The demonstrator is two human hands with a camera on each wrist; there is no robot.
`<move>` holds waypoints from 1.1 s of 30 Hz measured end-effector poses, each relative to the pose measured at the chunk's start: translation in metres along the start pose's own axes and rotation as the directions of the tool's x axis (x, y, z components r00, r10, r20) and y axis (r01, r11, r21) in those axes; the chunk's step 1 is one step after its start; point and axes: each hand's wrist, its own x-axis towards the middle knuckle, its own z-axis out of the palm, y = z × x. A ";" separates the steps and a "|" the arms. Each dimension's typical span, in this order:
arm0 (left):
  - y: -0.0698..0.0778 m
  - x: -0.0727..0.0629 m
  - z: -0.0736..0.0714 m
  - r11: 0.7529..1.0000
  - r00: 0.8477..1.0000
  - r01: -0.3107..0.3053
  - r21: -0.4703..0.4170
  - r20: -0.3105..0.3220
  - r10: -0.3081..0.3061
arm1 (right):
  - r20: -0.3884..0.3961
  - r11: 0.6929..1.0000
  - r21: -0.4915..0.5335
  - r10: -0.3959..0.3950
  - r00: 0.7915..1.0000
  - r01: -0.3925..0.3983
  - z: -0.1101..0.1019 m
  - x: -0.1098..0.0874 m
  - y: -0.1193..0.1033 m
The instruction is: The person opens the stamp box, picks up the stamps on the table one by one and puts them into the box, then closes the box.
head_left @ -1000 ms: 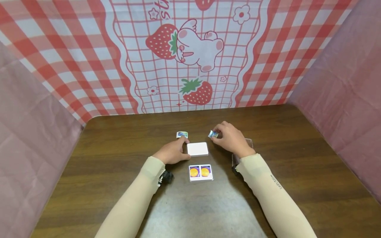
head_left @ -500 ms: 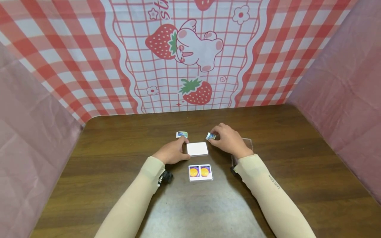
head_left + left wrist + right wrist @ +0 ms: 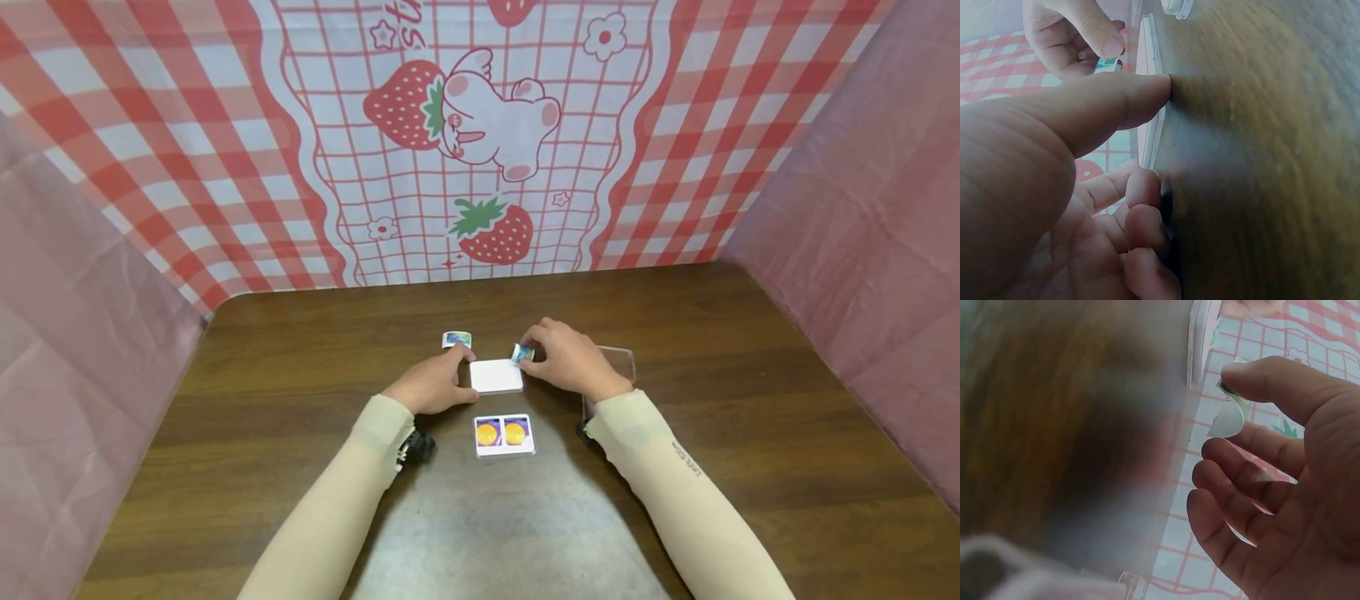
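A white card in a clear flat holder (image 3: pixel 496 377) lies mid-table. My left hand (image 3: pixel 429 383) holds it by the left side, thumb at the near corner and index finger at the far one; in the left wrist view the thumb crosses the holder's edge (image 3: pixel 1151 144). Over its far right corner, my right hand (image 3: pixel 568 358) pinches a small blue-green stamp (image 3: pixel 519 353) between thumb and index finger. Seen from the right wrist, the stamp (image 3: pixel 1230 420) curls, showing a white back and toothed edge. A similar stamp (image 3: pixel 457 338) lies just beyond my left fingertips.
Nearer me lies a second clear holder (image 3: pixel 505 451) with two orange-and-purple stamps side by side. An open-looking clear case (image 3: pixel 622 360) sits partly hidden beneath my right wrist. A red-and-white strawberry cloth (image 3: pixel 495 167) hangs behind the wooden table (image 3: pixel 300 325).
My right hand has moved left and slightly nearer, bringing the stamp to the white card's far right corner. My left hand stays in place.
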 end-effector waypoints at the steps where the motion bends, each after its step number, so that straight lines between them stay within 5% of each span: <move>1: 0.000 0.000 0.000 1.000 1.000 0.000 0.000 0.000 0.000 | 0.005 1.000 0.001 -0.004 1.000 0.004 0.000 0.000 -0.001; 33: 0.001 0.001 -0.001 1.000 1.000 -0.007 0.003 0.004 0.007 | 0.132 0.994 -0.023 -0.099 0.986 0.103 0.004 -0.002 -0.014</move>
